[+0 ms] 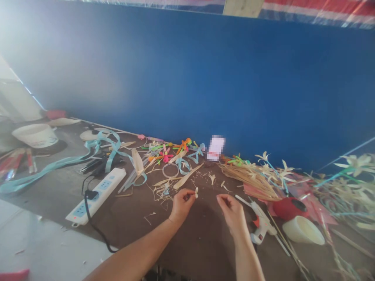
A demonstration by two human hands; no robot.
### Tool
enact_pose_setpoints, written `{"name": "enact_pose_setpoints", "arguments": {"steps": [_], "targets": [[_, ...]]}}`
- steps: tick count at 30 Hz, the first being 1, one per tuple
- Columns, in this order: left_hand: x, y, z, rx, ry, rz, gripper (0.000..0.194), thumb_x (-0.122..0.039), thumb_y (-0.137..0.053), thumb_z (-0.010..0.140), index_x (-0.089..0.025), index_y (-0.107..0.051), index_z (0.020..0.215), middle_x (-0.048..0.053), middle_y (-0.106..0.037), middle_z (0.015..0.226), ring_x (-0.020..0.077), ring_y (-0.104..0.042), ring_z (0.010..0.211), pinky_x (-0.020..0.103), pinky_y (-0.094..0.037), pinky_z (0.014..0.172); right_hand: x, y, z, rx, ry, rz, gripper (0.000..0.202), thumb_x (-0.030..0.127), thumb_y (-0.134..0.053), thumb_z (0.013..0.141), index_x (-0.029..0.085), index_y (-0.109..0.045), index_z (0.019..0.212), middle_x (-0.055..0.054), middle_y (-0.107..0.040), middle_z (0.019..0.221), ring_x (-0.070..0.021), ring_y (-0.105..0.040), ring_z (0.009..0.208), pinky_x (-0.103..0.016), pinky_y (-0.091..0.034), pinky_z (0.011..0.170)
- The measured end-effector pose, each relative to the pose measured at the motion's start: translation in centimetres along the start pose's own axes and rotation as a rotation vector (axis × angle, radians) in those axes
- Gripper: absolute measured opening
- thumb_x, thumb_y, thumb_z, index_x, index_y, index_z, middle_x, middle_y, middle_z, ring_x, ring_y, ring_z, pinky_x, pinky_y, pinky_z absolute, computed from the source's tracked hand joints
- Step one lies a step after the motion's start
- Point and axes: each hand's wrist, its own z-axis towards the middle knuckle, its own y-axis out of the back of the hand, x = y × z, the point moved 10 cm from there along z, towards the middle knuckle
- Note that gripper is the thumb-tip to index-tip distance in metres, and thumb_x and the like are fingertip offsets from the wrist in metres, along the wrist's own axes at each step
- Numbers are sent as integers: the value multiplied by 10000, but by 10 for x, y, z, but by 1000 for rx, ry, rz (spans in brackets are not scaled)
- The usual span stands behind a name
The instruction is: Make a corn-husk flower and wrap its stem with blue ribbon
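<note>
A: Left to right, what could go wrong?
B: Well left of the glue gun [262, 224], the strip [102, 191] has a black cord [91, 222] looping to the table's [202, 249] near edge; a snag there could drag the strip. Nearer the gun, on its left, the left hand [182, 205] clamps a small pale piece [196, 192] in its fingertips. Too hard a squeeze could crush it, too light could drop it.
A: And the right hand [231, 210]?
B: Just left of the gun, fingertips bunched — I can't tell whether they meet or hold anything. A sideways swing could bump the gun, with a burn if it's hot; I can't tell that either. Right of the gun, the cup [303, 230] looks tilted, so a knock could roll it.
A: Any writing?
B: None readable. Far left of the gun, the bowl [32, 136] bears faint marks; beyond the gun, leftward, the sheet [216, 148] is pixelated — no brand shows.
</note>
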Motion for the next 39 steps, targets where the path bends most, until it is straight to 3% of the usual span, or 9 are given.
{"name": "enact_pose_setpoints", "arguments": {"steps": [3, 6, 13, 18, 21, 24, 27, 29, 39], "targets": [[-4, -2, 0, 21, -2, -8, 152, -268, -543, 673, -157, -633, 727, 11, -593, 651, 105, -455, 551, 212, -363, 540, -2, 16, 19, -11, 29, -524, 179, 268, -486, 725, 182, -574, 855, -41, -589, 776, -178, -557, 700, -267, -401, 627], [-10, -5, -2, 71, -9, -20, 178, -301, -545, 679, -159, -638, 732, 23, -610, 677, 117, -482, 579, 218, -374, 562, -14, 24, 35, -49, -55, -912, 248, 255, -449, 739, 195, -547, 958, -73, -544, 923, -198, -564, 761, -280, -406, 622], [-11, -7, -6, 138, 57, -91, 244, -358, -551, 672, -141, -642, 740, 13, -593, 602, 101, -456, 509, 203, -353, 502, -27, 13, 54, -29, -105, -995, 228, 270, -440, 734, 175, -575, 891, -113, -496, 938, -224, -582, 723, -334, -409, 603], [-8, -7, -6, 135, 71, -117, 253, -366, -548, 673, -140, -643, 736, 11, -601, 616, 96, -456, 502, 199, -345, 491, -25, 11, 53, -20, -61, -890, 172, 199, -425, 726, 147, -588, 719, -135, -541, 861, -234, -575, 696, -350, -398, 591], [-5, -10, -7, 132, 80, -107, 246, -358, -557, 668, -144, -650, 747, 4, -594, 591, 92, -448, 487, 197, -337, 476, -10, -4, 41, 4, 37, -765, 158, 251, -451, 738, 166, -583, 724, -81, -584, 796, -198, -566, 715, -291, -403, 618], [-5, -12, -7, 135, 69, -101, 233, -339, -549, 679, -149, -656, 761, 8, -601, 605, 93, -451, 493, 199, -343, 480, 0, -29, 21, 68, 60, -308, 228, 379, -482, 735, 173, -578, 749, -8, -585, 631, -138, -536, 554, -233, -402, 530], [-11, -12, -8, 148, 34, -97, 210, -309, -541, 691, -153, -655, 772, 20, -617, 660, 106, -483, 546, 210, -372, 527, -10, -48, 4, 86, -87, 242, 261, 418, -559, 674, 170, -565, 753, 22, -541, 565, -98, -466, 431, -203, -352, 407], [-15, -12, -9, 162, 23, -125, 209, -286, -540, 695, -154, -636, 825, 24, -627, 706, 115, -511, 596, 219, -393, 573, -17, -56, -3, 82, -147, 380, 249, 397, -586, 660, 165, -558, 747, 23, -527, 572, -89, -460, 431, -191, -344, 390], [-17, -12, -9, 180, 37, -104, 169, -262, -530, 700, -146, -620, 784, 22, -625, 697, 117, -516, 591, 222, -404, 577, -12, -64, -18, 37, -113, 304, 225, 373, -576, 686, 156, -565, 747, 58, -454, 450, -78, -407, 381, -185, -319, 373]]}}
